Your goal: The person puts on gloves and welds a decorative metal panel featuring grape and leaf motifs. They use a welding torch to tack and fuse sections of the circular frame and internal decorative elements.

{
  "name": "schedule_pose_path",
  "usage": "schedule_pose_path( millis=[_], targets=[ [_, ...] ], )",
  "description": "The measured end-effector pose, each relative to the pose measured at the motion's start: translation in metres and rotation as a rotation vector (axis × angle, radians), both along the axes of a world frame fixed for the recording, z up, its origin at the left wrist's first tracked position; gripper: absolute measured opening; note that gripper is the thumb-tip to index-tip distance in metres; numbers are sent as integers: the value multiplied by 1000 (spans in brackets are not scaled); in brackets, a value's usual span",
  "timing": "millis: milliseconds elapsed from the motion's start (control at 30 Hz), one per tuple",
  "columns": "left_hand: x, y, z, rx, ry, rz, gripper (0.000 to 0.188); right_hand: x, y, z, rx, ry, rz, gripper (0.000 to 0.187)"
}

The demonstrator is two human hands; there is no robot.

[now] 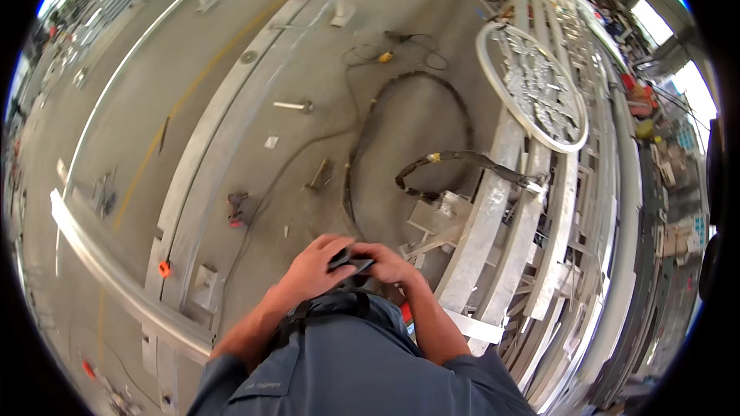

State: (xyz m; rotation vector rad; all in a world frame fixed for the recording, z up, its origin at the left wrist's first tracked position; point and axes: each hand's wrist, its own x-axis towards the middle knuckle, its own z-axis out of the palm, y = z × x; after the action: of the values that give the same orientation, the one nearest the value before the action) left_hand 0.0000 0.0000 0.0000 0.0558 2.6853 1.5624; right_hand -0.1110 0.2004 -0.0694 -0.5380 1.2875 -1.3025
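Note:
Close in front of my waist, my left hand (320,266) and my right hand (383,263) meet around a small dark, flat-looking object (361,265). Fingers of both hands are closed on it and cover most of it, so I cannot tell its kind. Just below lies the dark waistband of my clothing. A thick dark cable bundle (349,177) loops over the floor ahead of my hands. Left of them, a cordless drill (236,208) with a red part lies on the floor.
Long metal beams (206,150) run along the left, with a shiny tube (116,266) across their near end. At right, metal bars (487,216) are stacked, bearing an oval ornamental frame (572,139). A bolt-like rod (291,105) and a hammer-like tool (317,175) lie on the floor.

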Motion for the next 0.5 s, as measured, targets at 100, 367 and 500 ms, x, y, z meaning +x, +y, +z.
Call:
schedule_pose_path(
  millis=[100,367,500],
  targets=[
    [32,-94,-10,-11,-88,42,43,27,-90,-19,-148,409,-43,40],
    [85,-65,-48,638,-340,353,36,41,-73,-5,-36,418,76,38],
    [94,-76,-42,430,-362,278,27,56,-88,0,19,376,-20,35]
  ],
)
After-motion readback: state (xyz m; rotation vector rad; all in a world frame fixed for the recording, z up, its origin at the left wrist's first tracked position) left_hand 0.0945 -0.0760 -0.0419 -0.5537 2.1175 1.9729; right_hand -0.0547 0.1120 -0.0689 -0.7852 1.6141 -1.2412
